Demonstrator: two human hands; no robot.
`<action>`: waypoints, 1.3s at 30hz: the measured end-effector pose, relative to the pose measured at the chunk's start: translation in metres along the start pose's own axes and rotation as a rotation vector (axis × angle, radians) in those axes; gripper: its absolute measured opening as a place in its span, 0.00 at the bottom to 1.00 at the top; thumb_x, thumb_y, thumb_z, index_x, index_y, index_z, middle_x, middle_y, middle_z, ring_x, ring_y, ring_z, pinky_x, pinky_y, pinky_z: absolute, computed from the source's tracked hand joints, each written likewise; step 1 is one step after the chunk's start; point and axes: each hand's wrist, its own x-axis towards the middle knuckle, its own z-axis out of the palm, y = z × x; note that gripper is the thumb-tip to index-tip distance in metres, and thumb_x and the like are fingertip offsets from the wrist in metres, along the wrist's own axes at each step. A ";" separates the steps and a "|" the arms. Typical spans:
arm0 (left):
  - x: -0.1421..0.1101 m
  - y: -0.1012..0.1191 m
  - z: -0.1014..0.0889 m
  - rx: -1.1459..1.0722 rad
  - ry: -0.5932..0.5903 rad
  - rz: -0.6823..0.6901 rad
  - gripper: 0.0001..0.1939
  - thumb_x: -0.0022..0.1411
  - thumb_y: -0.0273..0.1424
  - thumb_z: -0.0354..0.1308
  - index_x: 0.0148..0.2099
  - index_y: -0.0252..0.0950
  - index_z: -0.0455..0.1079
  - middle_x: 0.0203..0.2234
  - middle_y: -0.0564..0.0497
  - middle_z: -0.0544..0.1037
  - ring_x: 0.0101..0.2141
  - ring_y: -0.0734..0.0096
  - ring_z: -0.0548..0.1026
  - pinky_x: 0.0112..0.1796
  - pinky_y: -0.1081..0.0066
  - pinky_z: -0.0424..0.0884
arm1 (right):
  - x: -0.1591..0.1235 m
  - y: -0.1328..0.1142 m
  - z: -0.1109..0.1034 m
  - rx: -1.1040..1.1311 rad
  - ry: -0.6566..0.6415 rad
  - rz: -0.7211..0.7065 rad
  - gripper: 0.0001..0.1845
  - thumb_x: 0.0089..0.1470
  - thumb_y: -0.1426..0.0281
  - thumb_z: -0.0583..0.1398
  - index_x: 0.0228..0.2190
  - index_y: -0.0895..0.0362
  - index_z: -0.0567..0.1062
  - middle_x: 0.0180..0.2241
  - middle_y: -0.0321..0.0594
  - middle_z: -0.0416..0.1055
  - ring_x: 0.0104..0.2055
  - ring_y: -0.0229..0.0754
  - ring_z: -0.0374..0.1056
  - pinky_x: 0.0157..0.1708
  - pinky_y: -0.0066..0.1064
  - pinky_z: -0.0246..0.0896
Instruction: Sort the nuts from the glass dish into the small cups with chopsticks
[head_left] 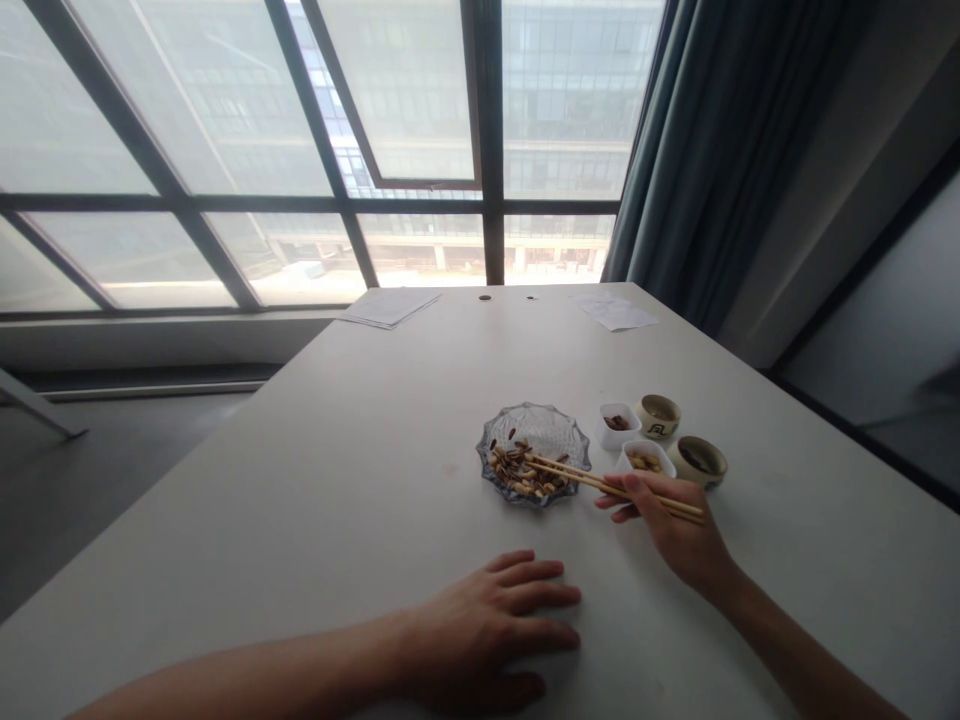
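My right hand is closed around a pair of wooden chopsticks, which slant left. Their tips reach into a clear scalloped glass bowl, among a heap of mixed nuts and seeds. Whether the tips pinch a piece is too small to tell. Just behind my right hand stand two small white square dishes: one with dark brown pieces, the nearer one with pale tan pieces. My left hand lies palm down on the white table in front of the glass bowl, fingers spread, holding nothing.
Two round beige cups, a farther one and a nearer one, stand right of the white dishes; the nearer holds something dark. Paper sheets lie at the far left and far right of the table. Windows and a dark curtain are beyond.
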 end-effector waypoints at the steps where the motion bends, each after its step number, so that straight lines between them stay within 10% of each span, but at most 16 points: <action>1: 0.000 0.000 0.000 -0.001 -0.001 0.000 0.26 0.73 0.41 0.59 0.70 0.45 0.67 0.72 0.47 0.66 0.72 0.47 0.60 0.72 0.47 0.52 | 0.000 0.001 0.000 0.000 -0.004 -0.008 0.25 0.64 0.49 0.67 0.38 0.59 0.87 0.33 0.51 0.85 0.33 0.53 0.85 0.28 0.36 0.83; 10: 0.000 0.000 -0.001 0.006 -0.006 0.005 0.25 0.74 0.41 0.58 0.70 0.45 0.66 0.72 0.47 0.66 0.73 0.47 0.60 0.72 0.48 0.52 | 0.003 -0.007 -0.008 -0.023 0.146 -0.082 0.22 0.64 0.51 0.67 0.39 0.58 0.87 0.33 0.49 0.86 0.34 0.54 0.85 0.29 0.38 0.84; 21: 0.000 0.002 -0.005 -0.003 -0.009 -0.005 0.26 0.73 0.40 0.60 0.69 0.46 0.66 0.72 0.49 0.65 0.73 0.49 0.60 0.72 0.50 0.52 | 0.022 -0.034 -0.087 -0.181 0.678 -0.217 0.21 0.64 0.54 0.67 0.35 0.60 0.85 0.30 0.47 0.83 0.28 0.49 0.82 0.30 0.37 0.83; 39: 0.001 0.003 -0.005 0.014 -0.015 -0.003 0.25 0.73 0.40 0.59 0.69 0.44 0.67 0.72 0.48 0.65 0.72 0.48 0.61 0.72 0.48 0.54 | 0.023 -0.025 -0.091 -0.181 0.575 -0.165 0.21 0.62 0.54 0.68 0.37 0.62 0.86 0.29 0.48 0.83 0.28 0.49 0.82 0.26 0.33 0.80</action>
